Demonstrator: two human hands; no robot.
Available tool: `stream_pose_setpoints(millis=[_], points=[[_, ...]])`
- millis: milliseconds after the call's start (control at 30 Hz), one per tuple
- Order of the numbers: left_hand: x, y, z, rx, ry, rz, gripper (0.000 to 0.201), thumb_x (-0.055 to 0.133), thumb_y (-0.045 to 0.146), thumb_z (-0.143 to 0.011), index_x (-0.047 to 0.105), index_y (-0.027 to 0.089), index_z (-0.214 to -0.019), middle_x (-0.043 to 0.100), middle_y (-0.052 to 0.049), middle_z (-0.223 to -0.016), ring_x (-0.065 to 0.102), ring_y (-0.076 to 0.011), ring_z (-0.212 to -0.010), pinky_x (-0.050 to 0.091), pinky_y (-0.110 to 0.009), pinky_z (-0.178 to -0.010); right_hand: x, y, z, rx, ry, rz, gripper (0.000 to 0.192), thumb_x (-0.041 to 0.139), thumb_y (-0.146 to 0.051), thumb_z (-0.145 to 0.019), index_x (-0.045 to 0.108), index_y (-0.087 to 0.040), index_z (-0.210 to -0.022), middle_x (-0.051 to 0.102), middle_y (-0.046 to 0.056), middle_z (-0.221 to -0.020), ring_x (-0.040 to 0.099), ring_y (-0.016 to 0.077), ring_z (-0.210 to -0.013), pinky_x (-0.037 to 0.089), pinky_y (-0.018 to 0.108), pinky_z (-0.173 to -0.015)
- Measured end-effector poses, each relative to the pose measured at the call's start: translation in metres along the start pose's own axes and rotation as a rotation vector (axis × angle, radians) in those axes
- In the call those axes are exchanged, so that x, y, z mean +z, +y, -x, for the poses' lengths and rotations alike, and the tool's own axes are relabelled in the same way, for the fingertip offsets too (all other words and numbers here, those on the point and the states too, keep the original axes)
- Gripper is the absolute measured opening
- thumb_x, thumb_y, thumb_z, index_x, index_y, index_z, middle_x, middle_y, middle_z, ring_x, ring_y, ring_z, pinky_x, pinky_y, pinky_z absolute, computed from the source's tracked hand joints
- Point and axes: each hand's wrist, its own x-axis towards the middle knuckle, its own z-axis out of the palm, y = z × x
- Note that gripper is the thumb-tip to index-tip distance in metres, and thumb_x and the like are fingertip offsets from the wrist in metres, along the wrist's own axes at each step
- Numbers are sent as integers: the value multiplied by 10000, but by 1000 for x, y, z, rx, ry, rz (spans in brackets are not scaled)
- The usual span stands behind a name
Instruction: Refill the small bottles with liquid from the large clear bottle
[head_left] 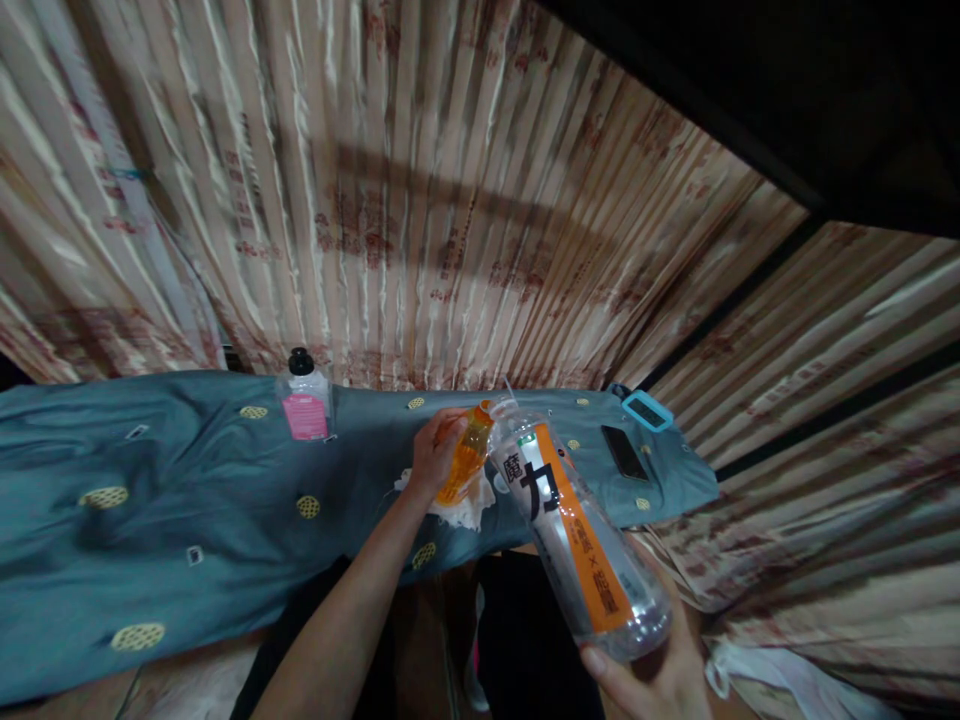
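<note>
The left hand [435, 455], extended forward, is wrapped around the orange bottle [470, 455] over the white cloth [466, 513]. The right hand [664, 672], lower and nearer the body, grips the base of the tilted clear bottle [574, 540], neck at the orange bottle's mouth. The clear bottle's label [536, 488] reads "魔力"; its orange stripe [579, 530] carries "×".

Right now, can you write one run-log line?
left hand: holding orange bottle | right hand: holding tilted orange-labelled plastic bottle | bottles: mouths close together
</note>
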Motion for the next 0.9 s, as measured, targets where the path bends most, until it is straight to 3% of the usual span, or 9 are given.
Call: stream_pose_setpoints(millis=[200,433,633,900], points=[[0,-1,-1,-8,-1,0,333,644,525,-770,705,213,-866,751,-11,-795,697,-210,-804,528,-298,-769,-1,2,1,52,-13,-38,885,804,-392,-795,310,-253,-1516,608,135,-1427,680,279,-1211,572,342,-968],[0,-1,-1,12,13,-4,301,645,491,-785,717,210,-867,757,-7,-804,697,-202,-801,527,-291,-774,-1,0,-1,-28,-4,-1,867,796,-376,-808,309,-254,-1514,623,120,-1409,687,242,-1202,570,296,-958],[0,0,0,14,8,-1,288,632,470,-785,719,206,-861,761,-9,-795,697,-199,-782,525,-291,-757,-1,1,1,69,-8,-61,889,798,-402,-802,305,-227,-1522,539,149,-1492,619,241,-1301,507,299,-1052],[1,-1,0,15,11,20,278,647,465,-783,713,204,-852,762,-7,-798,697,-195,-787,517,-286,-777,1,-1,0,29,32,-41,852,788,-421,-803,340,-242,-1506,561,121,-1471,646,240,-1258,517,283,-1024]])
